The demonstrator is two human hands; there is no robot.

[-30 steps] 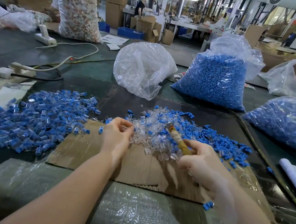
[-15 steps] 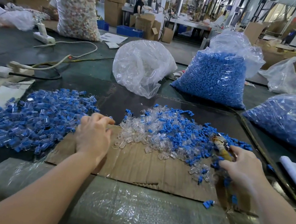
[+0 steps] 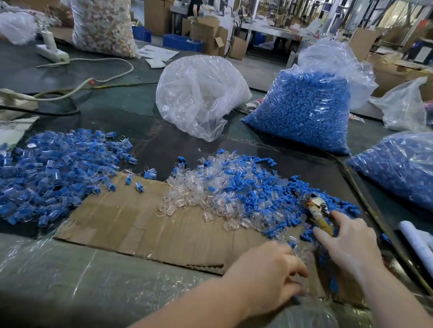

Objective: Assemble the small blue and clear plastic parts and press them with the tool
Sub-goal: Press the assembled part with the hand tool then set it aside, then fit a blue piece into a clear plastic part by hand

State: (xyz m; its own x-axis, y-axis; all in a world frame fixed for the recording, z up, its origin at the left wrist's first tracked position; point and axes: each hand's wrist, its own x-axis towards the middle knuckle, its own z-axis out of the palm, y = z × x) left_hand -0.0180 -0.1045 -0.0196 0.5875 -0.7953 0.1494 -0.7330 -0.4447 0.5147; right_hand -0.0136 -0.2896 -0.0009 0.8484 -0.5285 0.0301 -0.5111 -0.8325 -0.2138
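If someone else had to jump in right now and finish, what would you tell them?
Right hand: holds the tool with the yellowish handle and metal head, which lies on the loose parts.
Left hand: fingers curled low at the brown cardboard sheet's right end; what they hold cannot be told.
Loose small clear and blue plastic pieces are heaped in the middle.
Done: the pile of joined blue-and-clear parts on the left.
Left: join and press the loose heap; the full clear bag of blue pieces waits behind.
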